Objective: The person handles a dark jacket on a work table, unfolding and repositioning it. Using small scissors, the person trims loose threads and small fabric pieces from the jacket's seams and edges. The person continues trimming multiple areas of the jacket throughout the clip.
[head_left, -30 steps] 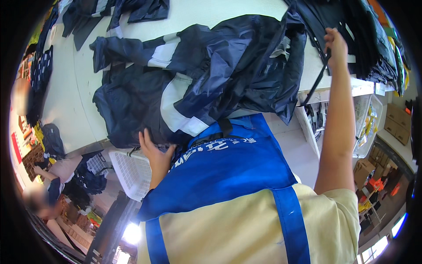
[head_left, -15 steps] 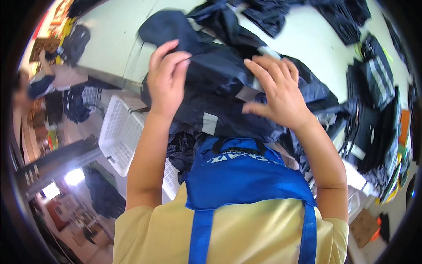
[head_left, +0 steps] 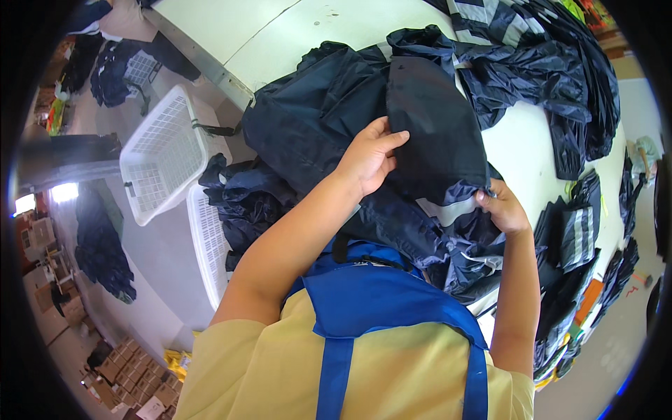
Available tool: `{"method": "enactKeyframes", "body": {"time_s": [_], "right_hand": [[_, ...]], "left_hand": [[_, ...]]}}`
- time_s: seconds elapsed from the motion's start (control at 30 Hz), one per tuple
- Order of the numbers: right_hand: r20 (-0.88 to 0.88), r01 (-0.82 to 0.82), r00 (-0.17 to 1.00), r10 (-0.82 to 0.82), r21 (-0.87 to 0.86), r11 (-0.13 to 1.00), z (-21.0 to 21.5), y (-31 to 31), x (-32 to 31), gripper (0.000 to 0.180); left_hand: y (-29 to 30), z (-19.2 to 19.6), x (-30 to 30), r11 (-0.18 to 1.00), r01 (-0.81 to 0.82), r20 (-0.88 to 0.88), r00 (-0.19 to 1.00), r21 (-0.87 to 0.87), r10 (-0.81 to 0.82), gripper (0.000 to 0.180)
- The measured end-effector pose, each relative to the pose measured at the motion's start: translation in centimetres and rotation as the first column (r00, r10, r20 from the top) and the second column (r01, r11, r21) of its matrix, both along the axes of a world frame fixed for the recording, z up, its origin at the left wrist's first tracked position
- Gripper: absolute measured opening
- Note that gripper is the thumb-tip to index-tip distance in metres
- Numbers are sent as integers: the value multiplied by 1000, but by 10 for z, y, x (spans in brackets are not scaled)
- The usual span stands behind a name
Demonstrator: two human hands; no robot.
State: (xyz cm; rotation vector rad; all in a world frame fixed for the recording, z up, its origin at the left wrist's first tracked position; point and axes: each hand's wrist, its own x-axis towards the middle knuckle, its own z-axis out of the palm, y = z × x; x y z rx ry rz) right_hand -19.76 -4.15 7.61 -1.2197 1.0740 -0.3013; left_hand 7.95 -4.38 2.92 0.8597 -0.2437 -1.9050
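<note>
While the right grip [head_left: 504, 207] pinches its right side, the dark garment [head_left: 432, 115] spreads leftward across the tabletop [head_left: 364, 24]. Left grip [head_left: 369, 159] curls over it; pinch unclear.

Our left hand [head_left: 367, 159] has its fingers [head_left: 388, 166] bent; to their right and lower, our right hand [head_left: 505, 208] pinches with thumb [head_left: 488, 202] and fingers. Behind the left fingers, our left forearm [head_left: 287, 231] slants outward; behind the right ones, our right forearm [head_left: 518, 294] runs nearly straight.
</note>
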Motion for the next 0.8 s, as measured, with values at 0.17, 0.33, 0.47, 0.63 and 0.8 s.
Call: {"method": "enactKeyframes", "body": {"time_s": [0.17,0.33,0.47,0.63,0.8], "right_hand": [[-413,-474,833,369,-186,861,54,-49,14,62],[-96,-216,975,199,-601,769,88,-126,85,88],[-232,-553,803,550,-636,539,88,-157,165,109],[-405,-744,667,626,-324,584,97,-144,204,31],[-49,-448,891,451,-239,861,68,-139,169,16]], "left_hand": [[2,12,10,978,-138,93,984,-154,154,41],[-3,27,19,954,-51,103,991,-296,85,43],[2,37,33,882,296,413,901,-366,-131,47],[15,13,58,817,256,310,945,-517,-101,41],[18,-46,114,963,263,988,-123,-61,96,38]]}}
